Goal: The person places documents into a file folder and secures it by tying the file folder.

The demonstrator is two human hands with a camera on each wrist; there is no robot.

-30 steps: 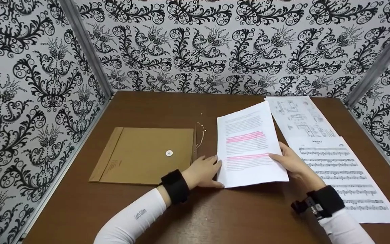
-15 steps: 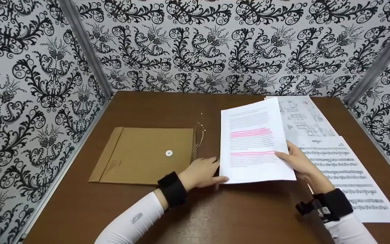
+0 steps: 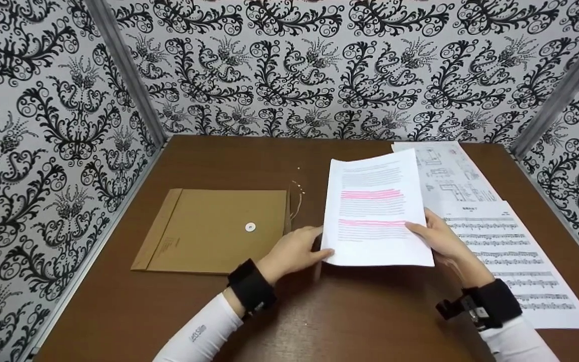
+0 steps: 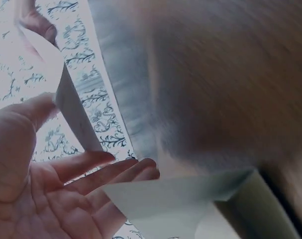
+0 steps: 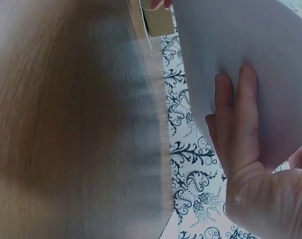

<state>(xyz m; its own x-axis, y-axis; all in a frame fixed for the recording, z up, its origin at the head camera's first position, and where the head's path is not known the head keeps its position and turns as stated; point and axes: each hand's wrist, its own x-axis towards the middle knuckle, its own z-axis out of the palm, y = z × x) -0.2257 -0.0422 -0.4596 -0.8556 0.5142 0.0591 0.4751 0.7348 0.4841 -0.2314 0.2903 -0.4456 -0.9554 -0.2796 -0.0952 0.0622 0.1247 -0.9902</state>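
Printed paper (image 3: 375,246) with pink highlighted lines is raised off the table between both hands, tilted toward me. My left hand (image 3: 292,254) pinches its lower left edge, thumb on the front; in the left wrist view the edge of the paper (image 4: 76,112) runs between thumb and forefinger. On the right edge my right hand (image 3: 443,241) grips it, thumb in front. Seen by the right wrist camera, the fingers (image 5: 248,114) lie spread against the back. Whether it is one sheet or several, I cannot tell. Left of it lies a brown envelope (image 3: 214,226).
A white button (image 3: 250,227) sits on the envelope, and a thin string (image 3: 298,201) lies at its right side. Sheet music (image 3: 515,271) overlaps a sheet of technical drawings (image 3: 453,173) on the right of the brown table (image 3: 249,161). Patterned walls (image 3: 319,65) enclose the table.
The paper has shifted a little to the right and lifted. My left hand went from touching its edge to pinching it, thumb now on top. The envelope stayed put.
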